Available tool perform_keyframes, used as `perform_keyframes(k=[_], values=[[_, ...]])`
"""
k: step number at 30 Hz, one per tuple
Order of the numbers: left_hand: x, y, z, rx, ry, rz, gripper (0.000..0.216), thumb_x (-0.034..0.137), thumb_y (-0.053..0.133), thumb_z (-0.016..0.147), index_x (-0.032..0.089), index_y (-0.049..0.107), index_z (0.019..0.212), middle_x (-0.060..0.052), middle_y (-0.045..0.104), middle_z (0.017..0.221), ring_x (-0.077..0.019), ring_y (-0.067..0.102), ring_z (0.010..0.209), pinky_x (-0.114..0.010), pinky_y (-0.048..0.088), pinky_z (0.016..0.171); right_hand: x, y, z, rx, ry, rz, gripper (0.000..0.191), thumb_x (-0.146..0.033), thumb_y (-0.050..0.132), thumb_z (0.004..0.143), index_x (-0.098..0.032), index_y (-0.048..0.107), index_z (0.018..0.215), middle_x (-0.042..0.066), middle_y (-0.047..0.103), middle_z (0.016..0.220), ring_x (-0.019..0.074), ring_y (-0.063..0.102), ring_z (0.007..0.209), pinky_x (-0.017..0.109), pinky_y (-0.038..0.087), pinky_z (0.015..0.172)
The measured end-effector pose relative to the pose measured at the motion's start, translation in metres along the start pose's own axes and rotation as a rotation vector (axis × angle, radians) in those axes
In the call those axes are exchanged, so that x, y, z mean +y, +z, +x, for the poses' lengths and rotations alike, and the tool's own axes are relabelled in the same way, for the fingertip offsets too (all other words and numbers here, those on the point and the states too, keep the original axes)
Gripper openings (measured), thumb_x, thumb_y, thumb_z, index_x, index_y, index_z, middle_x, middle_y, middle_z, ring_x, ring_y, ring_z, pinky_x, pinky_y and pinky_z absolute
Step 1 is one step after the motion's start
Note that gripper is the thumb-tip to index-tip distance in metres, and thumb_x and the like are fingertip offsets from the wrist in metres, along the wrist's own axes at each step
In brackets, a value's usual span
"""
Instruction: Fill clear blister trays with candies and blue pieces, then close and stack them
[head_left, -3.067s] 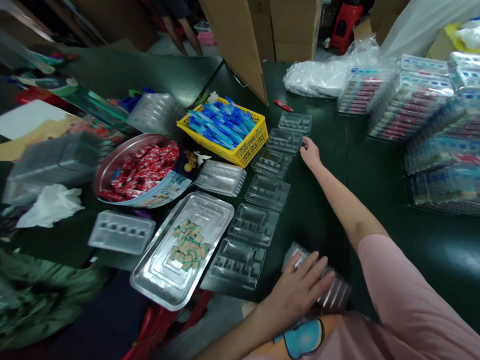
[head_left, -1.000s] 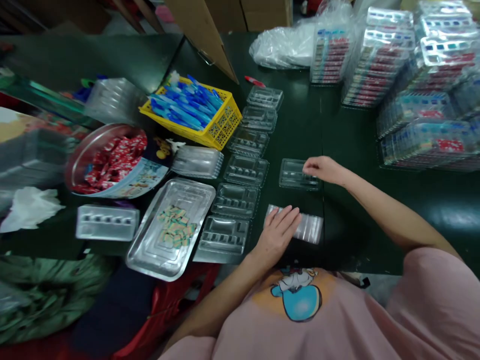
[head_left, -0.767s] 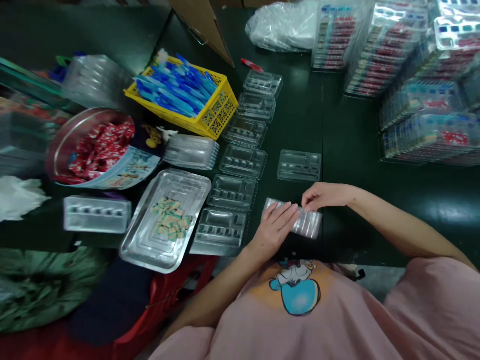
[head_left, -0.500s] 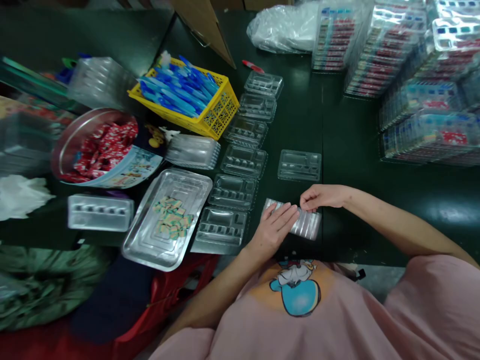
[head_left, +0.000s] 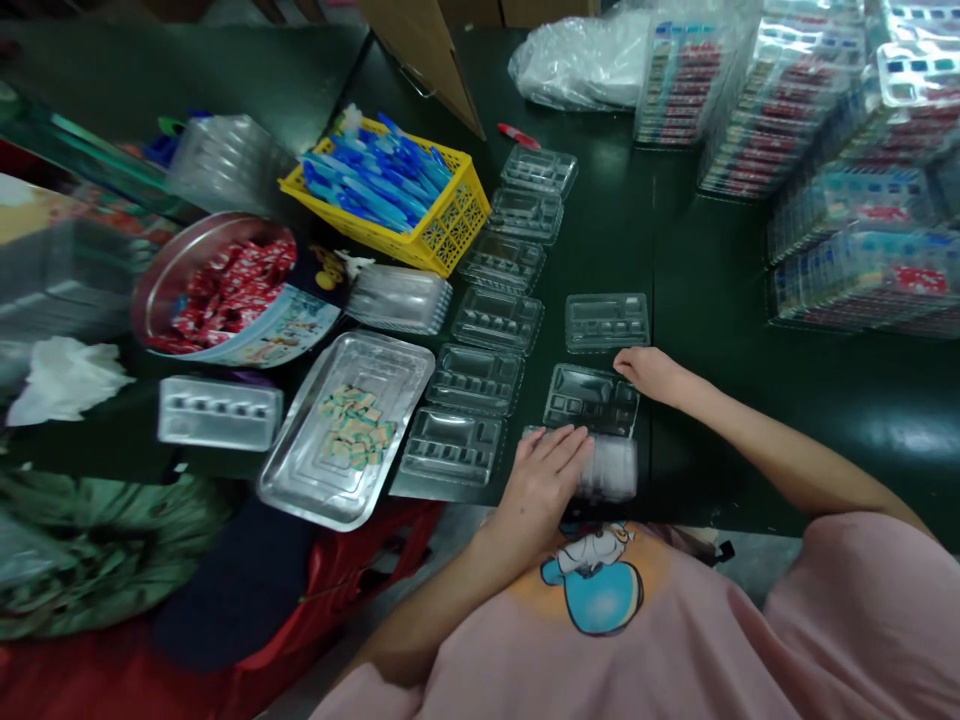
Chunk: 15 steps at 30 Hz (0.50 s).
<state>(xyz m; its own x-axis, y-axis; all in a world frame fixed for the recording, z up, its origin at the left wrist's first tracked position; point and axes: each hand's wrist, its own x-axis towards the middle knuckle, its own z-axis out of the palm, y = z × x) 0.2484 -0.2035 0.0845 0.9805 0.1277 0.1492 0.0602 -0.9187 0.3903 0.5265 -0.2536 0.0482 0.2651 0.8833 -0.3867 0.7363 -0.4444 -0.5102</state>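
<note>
My left hand [head_left: 546, 475] lies over the left part of a stack of clear plastic trays [head_left: 613, 468] near the table's front edge, fingers together along its far side and holding it. The underside of that grip is hidden. Just beyond the stack, a single clear plastic tray [head_left: 585, 392] with moulded compartments has its upper right corner pinched in my right hand [head_left: 643, 368], whose fingers are closed. Farther out lies another clear tray [head_left: 606, 322], apart from both hands. A column of similar trays [head_left: 476, 380] runs along the left.
Left of the column stand a metal tray [head_left: 289, 490] with small green-and-tan packets, a yellow basket [head_left: 450, 225] of blue pens or brushes, and a tub [head_left: 161, 270] of red packets. Tall stacks of filled packs [head_left: 757, 110] fill the back right. A red pen-like item [head_left: 519, 136] lies at the back.
A single tray has come off the stack in my right hand and moved away from me, to below the far tray. My left hand stays at the stack, which has tilted.
</note>
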Motion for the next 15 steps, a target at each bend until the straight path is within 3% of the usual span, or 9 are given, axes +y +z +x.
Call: perform_keyframes(k=[3, 6, 8, 11, 15], values=[[-0.002, 0.001, 0.002, 0.019, 0.000, 0.022, 0.047, 0.009, 0.046, 0.089, 0.013, 0.052, 0.135, -0.014, 0.057, 0.139, -0.0280, 0.049, 0.131, -0.051, 0.034, 0.106, -0.010, 0.012, -0.022, 0.202, -0.174, -0.215, 0.025, -0.023, 0.051, 0.094, -0.012, 0.065, 0.112, 0.017, 0.064, 0.112, 0.0276, 0.058, 0.104, 0.038, 0.045, 0.087], [-0.001, 0.000, 0.001, 0.013, 0.037, 0.013, 0.048, 0.010, 0.047, 0.088, 0.012, 0.051, 0.136, -0.015, 0.056, 0.140, -0.0290, 0.047, 0.132, -0.052, 0.033, 0.107, -0.014, 0.031, -0.040, 0.129, -0.514, -0.285, 0.040, -0.031, 0.061, 0.090, -0.019, 0.059, 0.128, 0.016, 0.054, 0.137, 0.0333, 0.044, 0.129, 0.047, 0.041, 0.096], [-0.001, -0.001, 0.000, 0.017, 0.056, 0.010, 0.049, 0.011, 0.048, 0.088, 0.012, 0.051, 0.137, -0.016, 0.057, 0.139, -0.0293, 0.047, 0.133, -0.052, 0.034, 0.107, -0.011, 0.043, -0.042, 0.049, -0.646, -0.331, 0.052, -0.031, 0.068, 0.085, -0.024, 0.055, 0.135, 0.014, 0.044, 0.149, 0.0352, 0.033, 0.139, 0.051, 0.035, 0.104], [-0.001, 0.001, 0.001, 0.028, 0.059, 0.013, 0.048, 0.011, 0.047, 0.089, 0.013, 0.051, 0.137, -0.016, 0.057, 0.138, -0.0288, 0.047, 0.132, -0.051, 0.036, 0.106, 0.001, 0.047, -0.029, 0.068, -0.637, -0.393, 0.057, -0.028, 0.070, 0.083, -0.027, 0.053, 0.138, 0.012, 0.039, 0.153, 0.0363, 0.029, 0.143, 0.056, 0.024, 0.111], [-0.004, 0.006, 0.006, 0.090, 0.061, 0.043, 0.044, 0.010, 0.045, 0.092, 0.014, 0.052, 0.135, -0.015, 0.060, 0.136, -0.0283, 0.048, 0.132, -0.048, 0.040, 0.102, 0.015, 0.026, 0.003, 0.207, -0.498, -0.423, 0.055, -0.024, 0.065, 0.086, -0.027, 0.052, 0.139, 0.012, 0.039, 0.154, 0.0365, 0.026, 0.144, 0.058, 0.022, 0.113]])
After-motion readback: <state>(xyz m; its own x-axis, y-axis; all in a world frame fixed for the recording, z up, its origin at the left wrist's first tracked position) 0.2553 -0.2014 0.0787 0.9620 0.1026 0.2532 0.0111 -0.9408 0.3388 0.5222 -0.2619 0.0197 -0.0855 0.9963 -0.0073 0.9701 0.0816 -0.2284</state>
